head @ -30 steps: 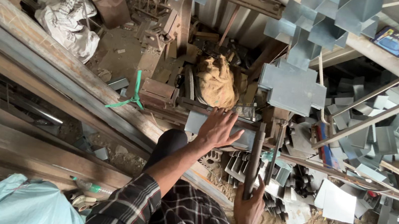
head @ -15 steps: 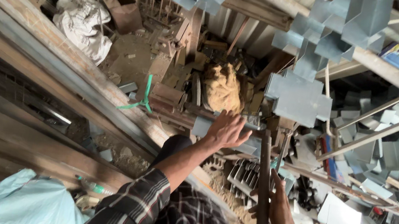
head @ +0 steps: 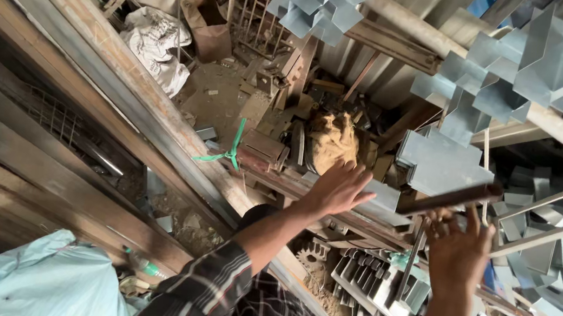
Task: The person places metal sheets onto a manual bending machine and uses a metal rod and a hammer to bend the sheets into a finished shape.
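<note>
- the right hand (head: 458, 252) is raised with its fingers loosely curled under a dark metal bar (head: 450, 199); the bar rests across the fingertips and thumb, cradled more than clamped, so the grip looks loose.
- the bar's long axis runs nearly level, rising a little toward the right; one end points left toward the left hand (head: 339, 188), the other ends just past the right hand's fingers.
- the left hand is spread open, palm down and fingers fanned, pressed onto a flat grey sheet-metal piece (head: 381, 198) lying on a rusty rail (head: 279, 179); it pinches nothing.
- the bar lies to the right of the left hand and just above the right one, so the right hand is clearly the nearer; there is a gap between the bar's left end and the left fingertips.
- the bar looks like a slim, brown-black tube or rod with a dull sheen along its upper edge; whether it is hollow cannot be told.
- above hang clusters of folded grey metal brackets (head: 487, 90); below the hands stands a row of similar folded pieces (head: 372, 288).
- a tan sack (head: 331, 141) sits beyond the left hand, and a green strap (head: 229, 153) hangs near the rail.
</note>
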